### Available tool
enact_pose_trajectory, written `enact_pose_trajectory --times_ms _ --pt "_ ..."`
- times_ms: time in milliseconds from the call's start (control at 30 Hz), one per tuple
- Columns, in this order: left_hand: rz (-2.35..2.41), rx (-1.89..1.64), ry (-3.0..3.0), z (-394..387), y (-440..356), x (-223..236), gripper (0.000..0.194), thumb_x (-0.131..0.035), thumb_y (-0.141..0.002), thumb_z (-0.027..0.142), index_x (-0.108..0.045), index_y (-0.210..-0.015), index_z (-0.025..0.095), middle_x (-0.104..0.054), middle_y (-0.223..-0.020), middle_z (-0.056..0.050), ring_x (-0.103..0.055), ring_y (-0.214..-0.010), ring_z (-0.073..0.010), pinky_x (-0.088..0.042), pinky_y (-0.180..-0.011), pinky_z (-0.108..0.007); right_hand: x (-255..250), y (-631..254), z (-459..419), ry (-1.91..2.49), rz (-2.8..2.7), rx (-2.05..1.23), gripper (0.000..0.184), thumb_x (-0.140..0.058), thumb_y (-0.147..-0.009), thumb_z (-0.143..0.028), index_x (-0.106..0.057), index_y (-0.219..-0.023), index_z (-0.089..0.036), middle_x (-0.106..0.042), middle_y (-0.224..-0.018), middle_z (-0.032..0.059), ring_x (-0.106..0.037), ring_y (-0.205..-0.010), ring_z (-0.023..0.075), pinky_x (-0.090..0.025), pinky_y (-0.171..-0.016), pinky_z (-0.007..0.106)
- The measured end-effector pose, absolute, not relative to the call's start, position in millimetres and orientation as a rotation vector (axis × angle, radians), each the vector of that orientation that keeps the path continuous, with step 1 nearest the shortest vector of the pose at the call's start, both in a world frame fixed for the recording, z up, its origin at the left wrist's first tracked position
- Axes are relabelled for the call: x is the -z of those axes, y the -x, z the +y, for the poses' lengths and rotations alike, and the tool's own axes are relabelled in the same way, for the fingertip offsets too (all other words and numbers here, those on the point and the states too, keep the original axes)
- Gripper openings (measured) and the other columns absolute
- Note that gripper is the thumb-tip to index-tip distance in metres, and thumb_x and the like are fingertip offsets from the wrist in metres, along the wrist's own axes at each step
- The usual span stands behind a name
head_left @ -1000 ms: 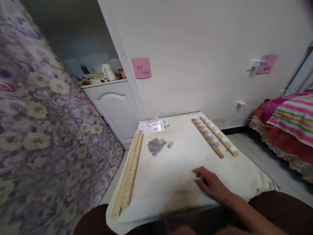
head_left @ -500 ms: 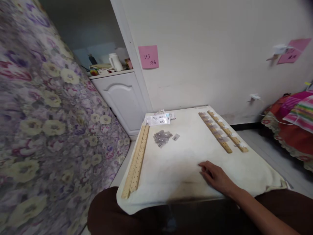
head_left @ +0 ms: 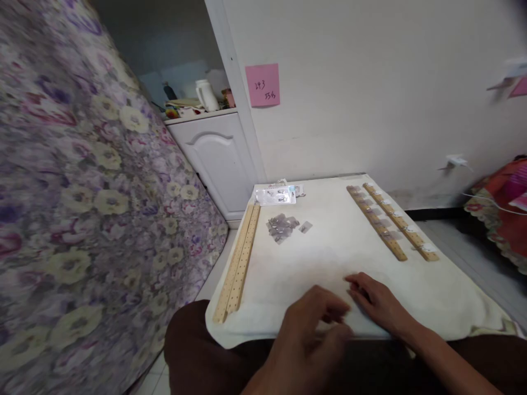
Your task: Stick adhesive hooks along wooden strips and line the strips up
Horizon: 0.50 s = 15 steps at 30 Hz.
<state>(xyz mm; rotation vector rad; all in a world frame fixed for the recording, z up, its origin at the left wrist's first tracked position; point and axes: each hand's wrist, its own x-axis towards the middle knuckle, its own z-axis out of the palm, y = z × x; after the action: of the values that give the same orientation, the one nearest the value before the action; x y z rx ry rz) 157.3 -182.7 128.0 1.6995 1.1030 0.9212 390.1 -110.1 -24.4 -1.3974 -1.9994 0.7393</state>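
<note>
the left hand (head_left: 307,326), blurred, is at the near edge of the bench (head_left: 308,269), fingers bent, thumb apart. the right hand (head_left: 376,302) rests on the bench, fingers loosely curled, thumb apart. beyond both, packets (head_left: 282,226) lie heaped between the left strips (head_left: 246,247) and right strips (head_left: 375,220).

"What's on the white cabinet (head_left: 224,162)?"

"A white jug (head_left: 207,96) near the right end of its top's front edge, with a dark bottle (head_left: 169,91) farther back, left of it."

"And the wall (head_left: 349,93)?"

"A pink note (head_left: 262,85) with handwriting, and low down a white plug (head_left: 456,160), its cord (head_left: 492,205) trailing right."

"The sides?"

"Floral curtain (head_left: 109,202) left; red cover (head_left: 489,181) with a frilled hem, right."
</note>
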Motion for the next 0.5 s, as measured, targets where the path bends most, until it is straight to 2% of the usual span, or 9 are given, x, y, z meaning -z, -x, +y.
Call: enact_pose_trajectory --times_ms 100,233,300,400,500 --pt "1.523 -0.808 -1.900 -169.3 -115.4 -72.5 0.019 -0.046 -0.087 0.029 -0.060 -0.095 0.021 -0.061 -0.085 -0.004 -0.058 -0.078 -0.0169 -0.047 -0.072 -0.029 29.0 -391.5 -108.3 1.387 -2.056 -0.709 0.025 -0.042 -0.087 -0.032 -0.053 -0.109 -0.024 -0.060 -0.086 0.0042 -0.059 -0.076 0.0199 -0.047 -0.071 0.034" --pt "2.104 -0.668 -2.027 -170.1 -48.8 -20.6 0.027 -0.040 -0.089 0.031 -0.053 -0.111 0.020 -0.059 -0.101 -0.007 -0.056 -0.094 -0.0215 -0.045 -0.083 -0.036 33.9 -390.9 -106.3 1.416 -2.065 -0.696 0.023 -0.042 -0.088 -0.031 -0.053 -0.108 -0.024 -0.060 -0.088 0.0043 -0.059 -0.079 0.0196 -0.047 -0.073 0.033" --pt "2.330 -0.505 -2.118 -170.5 -28.8 -16.1 0.026 -0.041 -0.089 0.031 -0.054 -0.107 0.018 -0.058 -0.100 -0.008 -0.055 -0.094 -0.0229 -0.043 -0.084 -0.036 35.7 -390.2 -105.9 1.430 -2.061 -0.686 0.023 -0.043 -0.088 -0.031 -0.053 -0.107 -0.024 -0.060 -0.090 0.0043 -0.059 -0.079 0.0197 -0.047 -0.074 0.034" --pt "2.529 -0.212 -2.196 -165.8 -18.7 -22.4 0.022 -0.040 -0.089 0.031 -0.056 -0.095 0.017 -0.057 -0.088 -0.007 -0.054 -0.084 -0.0225 -0.042 -0.075 -0.034 38.0 -389.5 -105.5 1.426 -2.045 -0.685 0.022 -0.044 -0.088 -0.031 -0.054 -0.107 -0.024 -0.061 -0.090 0.0044 -0.059 -0.080 0.0199 -0.047 -0.074 0.033" --pt "2.647 -0.046 -2.197 -158.6 -18.9 -28.1 0.023 -0.039 -0.089 0.034 -0.055 -0.090 0.017 -0.056 -0.085 -0.006 -0.055 -0.079 -0.0220 -0.040 -0.069 -0.032 39.4 -388.9 -104.9 1.415 -2.026 -0.695 0.023 -0.044 -0.087 -0.031 -0.055 -0.107 -0.024 -0.061 -0.089 0.0042 -0.060 -0.079 0.0198 -0.047 -0.073 0.033"
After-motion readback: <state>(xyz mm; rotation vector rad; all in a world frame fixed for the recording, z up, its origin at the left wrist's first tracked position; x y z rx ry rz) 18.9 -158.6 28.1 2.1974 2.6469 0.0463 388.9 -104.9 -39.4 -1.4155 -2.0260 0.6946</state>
